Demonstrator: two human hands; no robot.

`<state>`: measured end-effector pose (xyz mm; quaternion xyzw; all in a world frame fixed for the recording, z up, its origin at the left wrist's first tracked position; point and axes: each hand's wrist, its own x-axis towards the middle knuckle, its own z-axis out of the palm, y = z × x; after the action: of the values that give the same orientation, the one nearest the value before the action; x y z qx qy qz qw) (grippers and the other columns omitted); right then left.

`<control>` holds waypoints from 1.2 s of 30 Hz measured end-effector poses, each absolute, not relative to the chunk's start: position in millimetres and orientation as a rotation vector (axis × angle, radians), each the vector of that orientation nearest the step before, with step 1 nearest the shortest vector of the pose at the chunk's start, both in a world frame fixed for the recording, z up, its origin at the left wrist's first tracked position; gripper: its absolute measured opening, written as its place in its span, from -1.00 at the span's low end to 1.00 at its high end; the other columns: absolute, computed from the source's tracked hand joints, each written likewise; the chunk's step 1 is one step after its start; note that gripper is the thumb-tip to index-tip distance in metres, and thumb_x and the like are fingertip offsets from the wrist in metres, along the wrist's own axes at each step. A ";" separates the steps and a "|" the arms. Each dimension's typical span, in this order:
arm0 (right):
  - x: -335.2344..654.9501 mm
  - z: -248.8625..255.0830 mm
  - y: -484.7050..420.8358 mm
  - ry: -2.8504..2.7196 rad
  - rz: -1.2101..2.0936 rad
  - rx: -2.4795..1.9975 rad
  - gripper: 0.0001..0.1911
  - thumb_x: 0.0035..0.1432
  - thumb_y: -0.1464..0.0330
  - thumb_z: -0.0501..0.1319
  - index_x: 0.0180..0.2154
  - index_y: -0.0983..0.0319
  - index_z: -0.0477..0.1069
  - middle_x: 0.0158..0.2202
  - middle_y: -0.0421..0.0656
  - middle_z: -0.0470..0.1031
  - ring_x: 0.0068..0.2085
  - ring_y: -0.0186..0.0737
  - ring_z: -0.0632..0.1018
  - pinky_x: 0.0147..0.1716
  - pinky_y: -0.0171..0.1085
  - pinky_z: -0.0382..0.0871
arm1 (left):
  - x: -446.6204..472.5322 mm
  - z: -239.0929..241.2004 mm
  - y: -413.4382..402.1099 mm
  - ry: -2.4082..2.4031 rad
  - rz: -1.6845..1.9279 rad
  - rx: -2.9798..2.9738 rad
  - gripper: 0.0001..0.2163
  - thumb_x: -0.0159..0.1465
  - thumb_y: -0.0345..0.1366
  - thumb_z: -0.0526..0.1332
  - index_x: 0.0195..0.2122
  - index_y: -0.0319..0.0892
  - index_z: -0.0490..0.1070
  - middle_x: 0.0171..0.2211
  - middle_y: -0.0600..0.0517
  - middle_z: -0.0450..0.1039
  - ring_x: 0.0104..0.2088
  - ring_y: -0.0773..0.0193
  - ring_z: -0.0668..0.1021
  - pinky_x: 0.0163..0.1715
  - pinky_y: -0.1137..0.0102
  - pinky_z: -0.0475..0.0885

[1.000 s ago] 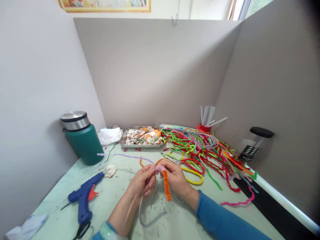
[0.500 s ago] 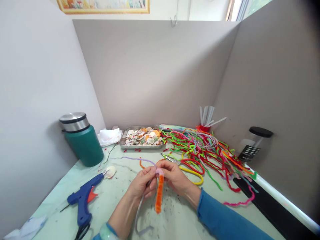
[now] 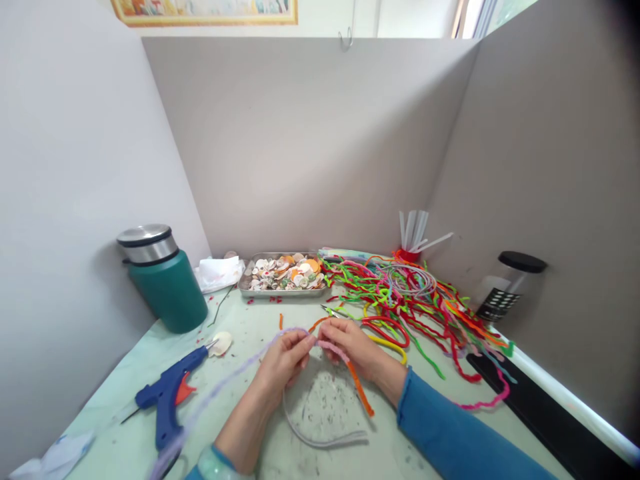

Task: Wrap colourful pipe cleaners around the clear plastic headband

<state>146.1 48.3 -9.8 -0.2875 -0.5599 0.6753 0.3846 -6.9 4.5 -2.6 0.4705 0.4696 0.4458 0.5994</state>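
Both hands meet low in the middle, pinching a thin grey cord or wire wound with pipe cleaner. My left hand is closed at the join, where a lavender pipe cleaner runs off over the wrist toward the lower left. My right hand grips the pink-wound stretch. From there an orange-wound end points down to the right. The bare grey cord curves below the hands, its free end to the right. Exact fingertip contact is partly hidden. Red-and-yellow-handled scissors lie just beyond my right hand.
A blue glue gun lies at left, its nozzle on a shell. A green bottle stands behind it. A metal tray holds shells and buttons. Tangled pipe cleaners spread at back right, near a dark-lidded jar.
The lavender strand has swung from behind the hands to the lower left. The orange end has turned from straight down toward the right, and the grey cord's loop has opened out rightward.
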 end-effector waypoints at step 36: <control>149.3 -2.7 50.5 -1.817 1.224 -0.962 -0.72 0.16 0.25 0.05 -0.34 0.28 0.43 -0.48 -0.19 0.41 -0.54 -0.36 0.35 -0.59 -0.39 0.19 | -4.4 -8.7 10.3 1.259 1.050 1.190 -0.70 0.08 -0.03 0.17 -0.50 -0.17 0.20 -0.81 0.25 0.15 -0.83 0.55 0.04 -0.79 0.55 -0.12</control>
<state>149.3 50.5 -2.7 -0.3742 -0.7069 0.4759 0.3657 -4.4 10.3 -8.7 0.4983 0.5272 0.4397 0.5296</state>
